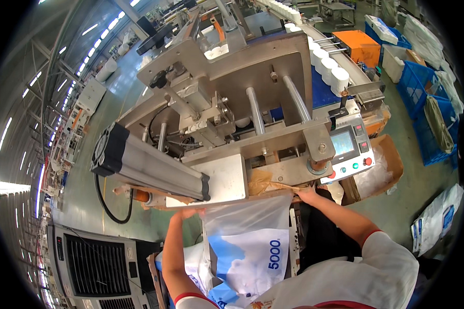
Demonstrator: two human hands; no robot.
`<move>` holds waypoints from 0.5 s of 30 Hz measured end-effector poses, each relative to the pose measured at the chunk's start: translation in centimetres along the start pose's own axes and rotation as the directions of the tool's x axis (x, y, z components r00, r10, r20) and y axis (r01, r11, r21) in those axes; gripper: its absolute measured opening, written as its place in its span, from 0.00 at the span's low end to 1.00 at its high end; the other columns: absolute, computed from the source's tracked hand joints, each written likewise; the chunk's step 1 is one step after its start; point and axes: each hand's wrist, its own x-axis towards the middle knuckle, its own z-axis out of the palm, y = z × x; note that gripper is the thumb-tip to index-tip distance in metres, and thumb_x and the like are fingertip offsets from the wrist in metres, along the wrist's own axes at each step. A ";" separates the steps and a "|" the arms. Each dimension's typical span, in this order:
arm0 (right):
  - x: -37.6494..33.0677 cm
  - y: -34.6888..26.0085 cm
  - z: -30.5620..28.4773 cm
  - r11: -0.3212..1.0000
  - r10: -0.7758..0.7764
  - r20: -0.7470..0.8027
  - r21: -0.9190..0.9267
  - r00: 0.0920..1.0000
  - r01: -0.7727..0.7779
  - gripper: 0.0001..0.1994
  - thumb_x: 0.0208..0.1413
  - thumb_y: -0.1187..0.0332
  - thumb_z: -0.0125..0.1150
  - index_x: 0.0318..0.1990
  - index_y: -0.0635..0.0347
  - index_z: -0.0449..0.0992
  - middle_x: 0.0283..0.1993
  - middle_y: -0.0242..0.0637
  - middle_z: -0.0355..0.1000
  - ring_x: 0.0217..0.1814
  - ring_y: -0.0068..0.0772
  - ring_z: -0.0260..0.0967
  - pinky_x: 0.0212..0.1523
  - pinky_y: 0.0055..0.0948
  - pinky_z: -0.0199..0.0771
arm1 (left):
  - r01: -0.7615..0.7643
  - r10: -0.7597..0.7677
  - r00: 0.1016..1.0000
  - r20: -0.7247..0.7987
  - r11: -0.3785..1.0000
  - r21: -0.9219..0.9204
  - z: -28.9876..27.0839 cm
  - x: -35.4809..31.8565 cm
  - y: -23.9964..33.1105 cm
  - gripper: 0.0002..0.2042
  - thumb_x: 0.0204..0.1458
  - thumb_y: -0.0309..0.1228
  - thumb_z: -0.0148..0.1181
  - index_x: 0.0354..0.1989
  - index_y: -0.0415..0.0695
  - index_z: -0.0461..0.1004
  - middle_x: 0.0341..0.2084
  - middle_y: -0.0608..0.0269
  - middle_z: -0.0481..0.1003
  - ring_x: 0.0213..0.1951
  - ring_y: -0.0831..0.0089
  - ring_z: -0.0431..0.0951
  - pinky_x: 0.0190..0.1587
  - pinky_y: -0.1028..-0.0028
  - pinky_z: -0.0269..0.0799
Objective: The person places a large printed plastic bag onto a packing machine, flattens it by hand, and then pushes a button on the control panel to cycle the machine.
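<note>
Where the metal machine (286, 56) fills the upper centre, the plastic bag (250, 252) spreads below, at lower centre: probably light, limp, slippery, best taken by its top corners. Near those are the left hand (189, 212) and right hand (307, 194); with fingertips hidden, I cannot tell whether either grips it.

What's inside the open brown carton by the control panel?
Crumpled, translucent plastic shows inside the carton. It covers the bottom, so anything underneath can't be seen.
</note>
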 end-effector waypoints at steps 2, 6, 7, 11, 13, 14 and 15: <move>2.0 3.6 1.0 0.987 -0.160 -0.137 -0.051 0.978 0.154 0.11 0.55 0.67 0.57 0.43 0.62 0.74 0.42 0.36 0.73 0.44 0.29 0.69 0.46 0.29 0.69 | 0.035 -0.033 0.998 -0.061 0.999 0.016 -0.4 0.4 -0.4 0.24 0.52 0.53 0.54 0.44 0.44 0.75 0.43 0.59 0.75 0.46 0.61 0.73 0.51 0.65 0.65; 7.1 2.9 1.8 0.886 -0.214 -0.152 0.385 0.965 0.257 0.12 0.54 0.66 0.58 0.44 0.61 0.73 0.39 0.37 0.73 0.41 0.30 0.70 0.45 0.30 0.70 | 0.136 -0.146 0.981 -0.124 0.987 -0.084 -1.4 1.5 -1.7 0.24 0.52 0.53 0.54 0.45 0.44 0.74 0.44 0.58 0.75 0.47 0.60 0.72 0.52 0.65 0.65; 8.1 1.9 1.8 0.819 -0.215 -0.141 0.513 0.966 0.257 0.12 0.55 0.66 0.58 0.44 0.61 0.73 0.37 0.37 0.72 0.40 0.30 0.70 0.44 0.30 0.71 | 0.147 -0.160 0.977 -0.139 0.984 -0.100 -1.7 2.1 -1.7 0.24 0.52 0.52 0.54 0.45 0.44 0.74 0.44 0.58 0.75 0.47 0.60 0.72 0.52 0.65 0.64; 9.8 -2.7 2.1 0.977 -0.207 -0.371 -0.130 0.905 0.170 0.12 0.57 0.63 0.58 0.44 0.58 0.72 0.34 0.32 0.69 0.37 0.21 0.66 0.40 0.24 0.70 | 0.192 -0.228 0.951 -0.211 0.965 -0.179 -0.5 3.7 -2.0 0.24 0.51 0.51 0.54 0.46 0.44 0.73 0.45 0.57 0.74 0.48 0.59 0.71 0.53 0.64 0.64; 9.7 -3.6 2.3 0.973 -0.218 -0.450 -0.171 0.866 0.155 0.12 0.57 0.62 0.58 0.44 0.58 0.72 0.35 0.32 0.69 0.37 0.21 0.66 0.40 0.24 0.70 | 0.206 -0.259 0.932 -0.253 0.954 -0.218 0.6 4.5 -1.7 0.24 0.51 0.51 0.55 0.46 0.44 0.73 0.45 0.56 0.73 0.48 0.59 0.71 0.53 0.64 0.63; 9.9 -3.6 2.3 0.976 -0.219 -0.474 -0.108 0.853 0.191 0.12 0.57 0.62 0.58 0.44 0.58 0.72 0.35 0.32 0.69 0.37 0.21 0.66 0.40 0.24 0.70 | 0.207 -0.266 0.925 -0.271 0.951 -0.228 1.1 5.1 -1.1 0.24 0.51 0.51 0.55 0.46 0.44 0.73 0.46 0.56 0.73 0.48 0.58 0.70 0.53 0.64 0.63; 10.0 -3.4 2.3 0.974 -0.214 -0.496 -0.044 0.842 0.222 0.12 0.57 0.62 0.58 0.44 0.58 0.72 0.35 0.32 0.69 0.37 0.21 0.66 0.40 0.24 0.70 | 0.205 -0.272 0.917 -0.290 0.949 -0.241 1.7 5.8 -0.4 0.24 0.51 0.51 0.55 0.47 0.44 0.73 0.46 0.56 0.73 0.49 0.58 0.70 0.53 0.64 0.63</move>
